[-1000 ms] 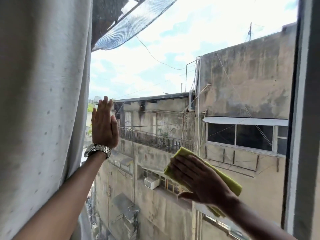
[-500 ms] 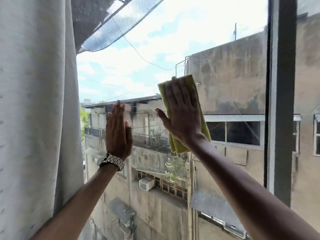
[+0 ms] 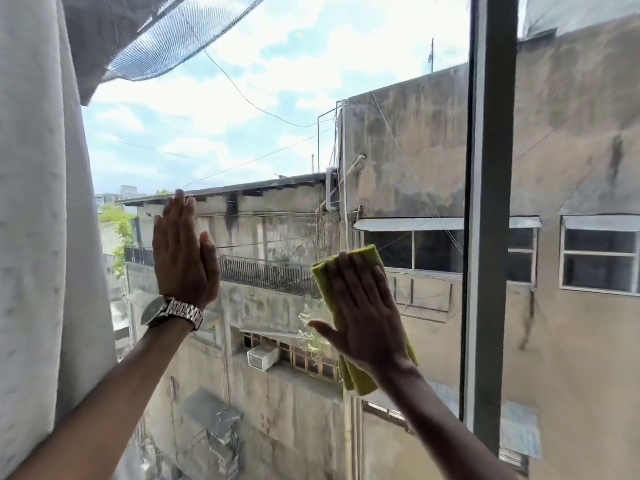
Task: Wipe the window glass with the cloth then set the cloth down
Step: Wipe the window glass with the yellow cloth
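Note:
A folded yellow-green cloth [image 3: 360, 377] lies flat against the window glass [image 3: 277, 98], low and right of centre. My right hand [image 3: 363, 313] presses it to the pane with spread fingers, covering its middle; cloth shows above the fingertips and below the wrist. My left hand [image 3: 183, 251], with a metal watch on its wrist, rests flat and open on the glass to the left, holding nothing.
A pale curtain [image 3: 41, 237] hangs along the left edge of the window. A dark vertical window frame bar [image 3: 490, 202] stands right of the cloth, with another pane beyond it. Concrete buildings and sky show through the glass.
My right hand slid the cloth up the glass, then back down and slightly right. My left hand stayed flat on the pane.

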A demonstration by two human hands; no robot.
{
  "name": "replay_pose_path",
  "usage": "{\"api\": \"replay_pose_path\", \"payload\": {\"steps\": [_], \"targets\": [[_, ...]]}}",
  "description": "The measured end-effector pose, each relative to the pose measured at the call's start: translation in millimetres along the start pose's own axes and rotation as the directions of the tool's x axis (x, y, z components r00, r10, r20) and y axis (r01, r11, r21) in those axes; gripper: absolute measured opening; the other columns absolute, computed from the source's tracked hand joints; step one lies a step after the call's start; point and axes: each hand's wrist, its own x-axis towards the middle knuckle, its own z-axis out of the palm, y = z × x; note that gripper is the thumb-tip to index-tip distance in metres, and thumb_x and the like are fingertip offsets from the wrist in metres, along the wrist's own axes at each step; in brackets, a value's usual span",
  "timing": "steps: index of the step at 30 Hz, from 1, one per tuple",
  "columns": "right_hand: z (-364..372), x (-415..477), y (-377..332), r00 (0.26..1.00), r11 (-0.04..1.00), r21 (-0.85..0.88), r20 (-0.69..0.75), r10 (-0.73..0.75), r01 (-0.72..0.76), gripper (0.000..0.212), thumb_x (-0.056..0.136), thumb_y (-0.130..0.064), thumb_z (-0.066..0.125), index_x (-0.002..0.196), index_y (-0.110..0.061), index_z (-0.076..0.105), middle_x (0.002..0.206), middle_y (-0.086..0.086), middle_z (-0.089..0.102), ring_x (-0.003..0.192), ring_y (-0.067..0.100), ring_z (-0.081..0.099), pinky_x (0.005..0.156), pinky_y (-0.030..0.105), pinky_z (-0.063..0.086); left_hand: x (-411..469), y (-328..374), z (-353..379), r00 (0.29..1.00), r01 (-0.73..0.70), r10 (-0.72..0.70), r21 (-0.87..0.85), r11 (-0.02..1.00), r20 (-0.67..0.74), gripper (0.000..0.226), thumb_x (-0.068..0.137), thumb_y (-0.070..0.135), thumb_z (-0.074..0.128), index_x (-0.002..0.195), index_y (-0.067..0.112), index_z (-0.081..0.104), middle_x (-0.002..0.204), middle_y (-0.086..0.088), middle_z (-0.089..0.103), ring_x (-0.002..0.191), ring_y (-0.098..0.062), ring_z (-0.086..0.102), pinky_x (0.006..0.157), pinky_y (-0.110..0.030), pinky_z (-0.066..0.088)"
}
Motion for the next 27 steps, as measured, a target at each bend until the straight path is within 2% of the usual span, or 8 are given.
{"api": "replay_pose_path", "payload": {"steps": [4,9,15,19,21,23,25,27], "targets": [[-6,51,6,0.965,0.971,0.022,-0.106,0.240,-0.239,0.093,0.095,-0.077,0.033,0.157,-0.007,0.031,0.164,0.018,0.030,0.154,0.034,0.025,0.126,0.054,0.024,0,7,-3,1.000,0.021,-0.021,0.019,1.000,0.015,0.056,0.104,0.021,0.032,0.155,-0.001,0.033,0.165,-0.018,0.032,0.156,-0.031,0.029,0.131,-0.044,0.020],[-6,145,-21,0.876,0.889,0.145,-0.159,0.455,-0.435,0.098,0.094,-0.080,0.029,0.158,-0.006,0.028,0.167,0.018,0.024,0.157,0.032,0.018,0.129,0.051,0.014,1,7,-3,0.999,0.027,-0.027,0.016,1.000,0.039,0.056,0.103,0.019,0.033,0.155,-0.002,0.033,0.166,-0.018,0.031,0.157,-0.031,0.026,0.131,-0.046,0.019],[-15,176,-63,0.919,0.912,0.228,-0.122,0.374,-0.341,0.091,0.095,-0.072,0.027,0.158,-0.006,0.031,0.166,0.016,0.028,0.156,0.031,0.022,0.127,0.048,0.017,4,8,-6,0.995,0.007,-0.021,0.134,0.991,0.101,0.056,0.106,0.026,0.028,0.155,0.000,0.032,0.167,-0.019,0.028,0.157,-0.032,0.025,0.130,-0.047,0.023],[-45,172,-67,0.972,0.949,0.213,0.017,0.235,-0.233,0.063,0.104,-0.044,0.029,0.153,-0.006,0.040,0.157,0.016,0.043,0.143,0.030,0.041,0.119,0.045,0.031,7,32,-26,0.976,0.103,-0.136,0.193,0.976,0.168,0.049,0.103,0.016,0.037,0.148,-0.002,0.042,0.158,-0.024,0.042,0.144,-0.041,0.043,0.120,-0.051,0.037],[-58,169,-66,0.983,0.959,0.221,0.092,0.162,-0.178,0.045,0.105,-0.026,0.039,0.144,-0.006,0.047,0.146,0.015,0.052,0.129,0.028,0.048,0.111,0.043,0.038,-6,53,-38,0.967,0.145,-0.163,0.101,0.984,0.197,0.040,0.099,0.013,0.037,0.130,-0.002,0.058,0.138,-0.026,0.058,0.122,-0.043,0.057,0.104,-0.054,0.048],[-66,163,-67,0.978,0.975,0.180,0.188,0.094,-0.129,0.036,0.103,-0.015,0.052,0.138,-0.006,0.051,0.138,0.014,0.053,0.123,0.028,0.049,0.106,0.042,0.043,-29,81,-49,0.938,0.244,-0.205,-0.113,0.963,0.280,0.041,0.101,0.025,0.037,0.123,0.000,0.060,0.125,-0.022,0.065,0.111,-0.037,0.060,0.098,-0.050,0.050],[-74,150,-69,0.961,0.985,0.121,0.264,0.087,-0.122,0.033,0.103,-0.017,0.054,0.134,-0.006,0.050,0.134,0.016,0.056,0.121,0.029,0.052,0.102,0.043,0.045,-55,110,-59,0.869,0.420,-0.302,-0.264,0.868,0.391,0.050,0.099,0.038,0.049,0.131,0.001,0.053,0.125,-0.018,0.065,0.110,-0.033,0.063,0.096,-0.043,0.052],[-79,131,-70,0.947,0.986,0.086,0.300,0.113,-0.145,0.031,0.107,-0.029,0.049,0.127,-0.007,0.056,0.129,0.014,0.062,0.118,0.029,0.057,0.102,0.045,0.044,-81,130,-67,0.767,0.589,-0.422,-0.268,0.762,0.484,0.060,0.089,0.032,0.072,0.135,0.003,0.047,0.120,-0.018,0.068,0.102,-0.032,0.069,0.087,-0.046,0.058]]}}
